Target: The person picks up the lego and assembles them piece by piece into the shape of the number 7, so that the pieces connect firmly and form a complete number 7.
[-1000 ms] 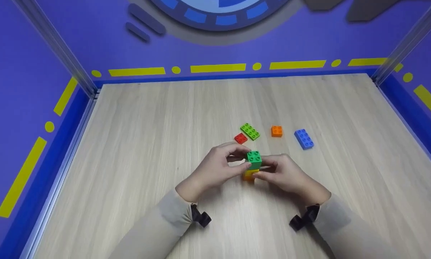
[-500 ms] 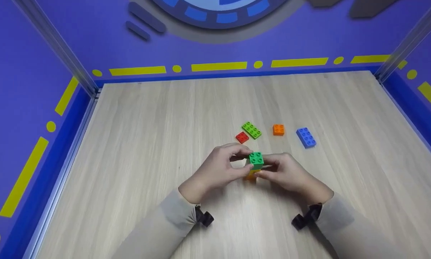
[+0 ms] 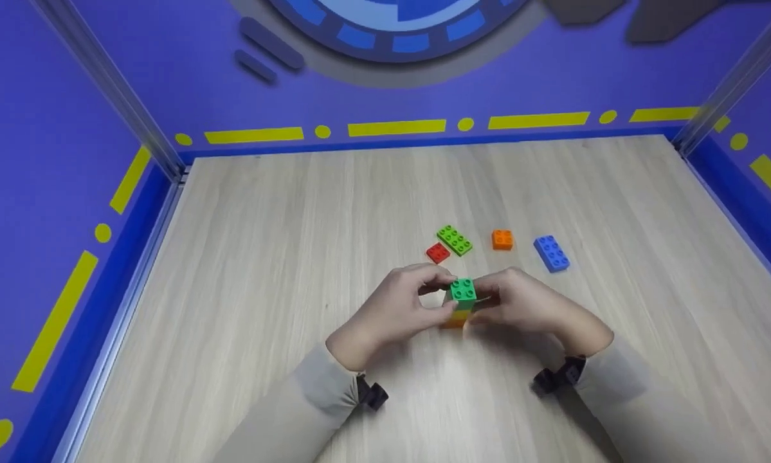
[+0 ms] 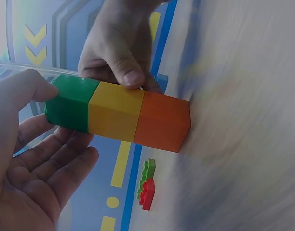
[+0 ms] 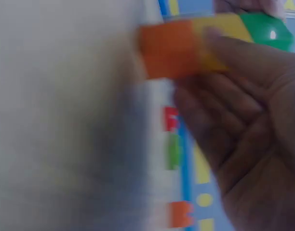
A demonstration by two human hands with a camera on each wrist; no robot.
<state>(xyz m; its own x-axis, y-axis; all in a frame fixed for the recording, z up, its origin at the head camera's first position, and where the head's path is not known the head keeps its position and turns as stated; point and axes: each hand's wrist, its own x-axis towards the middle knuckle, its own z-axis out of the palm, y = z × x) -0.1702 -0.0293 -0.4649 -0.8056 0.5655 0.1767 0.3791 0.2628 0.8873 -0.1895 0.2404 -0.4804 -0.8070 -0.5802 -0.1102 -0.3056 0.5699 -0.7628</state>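
On your pale table (image 3: pixel 263 244), the tower (image 4: pixel 113 126) stands upright between your hands: green block (image 4: pixel 70 103), yellow block (image 4: pixel 116 111), orange block (image 4: pixel 163 121) lowest. Your left hand (image 3: pixel 399 305) pinches the green block; you cannot tell through blur whether your right hand (image 3: pixel 528 305) grips the yellow block. You seem to be squaring the tower, so the next move likely calls for releasing without tipping it; lime plate (image 3: pixel 454 240) and blue brick (image 3: pixel 552 253) lie beyond.

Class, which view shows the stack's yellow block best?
The left wrist view: the yellow block appears large and clear. The head view shows only a strip beneath the green block; the right wrist view blurs it, partly behind the right hand.
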